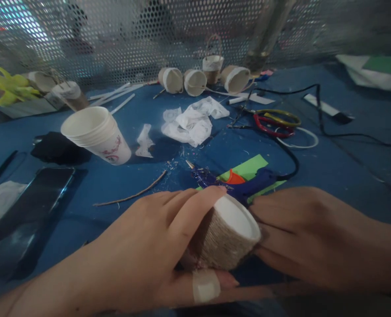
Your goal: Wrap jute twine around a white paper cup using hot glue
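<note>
A small paper cup wrapped in tan twine (230,237) lies on its side near the table's front edge, its white bottom facing up and to the right. My left hand (155,251) is wrapped round it, index finger over the top, thumb with a plaster underneath. My right hand (301,233) presses its fingertips against the cup's right side. Just behind the cup lies a blue glue gun (238,182) on green paper (248,169).
A tipped stack of white paper cups (98,134), a dark phone (33,202), a loose twine piece (132,193), crumpled paper (191,123), red and yellow scissors (274,123), a black cable (327,123) and several twine-wrapped cups (195,81) lie on the blue table (347,167). Perforated metal panel (149,35) behind.
</note>
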The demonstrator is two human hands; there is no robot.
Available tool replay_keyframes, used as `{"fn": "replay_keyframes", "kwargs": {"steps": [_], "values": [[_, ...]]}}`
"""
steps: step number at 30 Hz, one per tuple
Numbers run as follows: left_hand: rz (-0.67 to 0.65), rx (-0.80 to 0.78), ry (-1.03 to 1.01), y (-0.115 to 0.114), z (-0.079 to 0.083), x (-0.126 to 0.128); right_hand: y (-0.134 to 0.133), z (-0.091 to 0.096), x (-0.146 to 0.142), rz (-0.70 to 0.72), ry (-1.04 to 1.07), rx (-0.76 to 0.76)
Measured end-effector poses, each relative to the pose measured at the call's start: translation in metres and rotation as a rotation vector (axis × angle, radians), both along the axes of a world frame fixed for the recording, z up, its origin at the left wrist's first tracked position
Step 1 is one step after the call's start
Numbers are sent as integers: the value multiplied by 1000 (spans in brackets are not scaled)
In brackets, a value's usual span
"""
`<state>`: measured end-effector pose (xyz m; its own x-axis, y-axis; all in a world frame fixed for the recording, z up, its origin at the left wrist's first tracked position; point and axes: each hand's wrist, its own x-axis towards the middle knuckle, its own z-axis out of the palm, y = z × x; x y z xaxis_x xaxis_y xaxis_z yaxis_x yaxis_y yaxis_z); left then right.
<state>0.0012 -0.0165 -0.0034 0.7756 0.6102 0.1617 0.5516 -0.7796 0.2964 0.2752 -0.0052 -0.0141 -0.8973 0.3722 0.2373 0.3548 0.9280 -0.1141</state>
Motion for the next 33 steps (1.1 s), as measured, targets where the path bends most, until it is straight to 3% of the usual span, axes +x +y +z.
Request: {"fn": "replay_keyframes", "kwargs": {"steps": [9, 33], "values": [[14, -37, -50, 0, 1, 1, 2, 2, -1, 24, 34, 52], [7, 111, -13, -1, 1, 3, 1, 2, -7, 13, 82, 234]]}}
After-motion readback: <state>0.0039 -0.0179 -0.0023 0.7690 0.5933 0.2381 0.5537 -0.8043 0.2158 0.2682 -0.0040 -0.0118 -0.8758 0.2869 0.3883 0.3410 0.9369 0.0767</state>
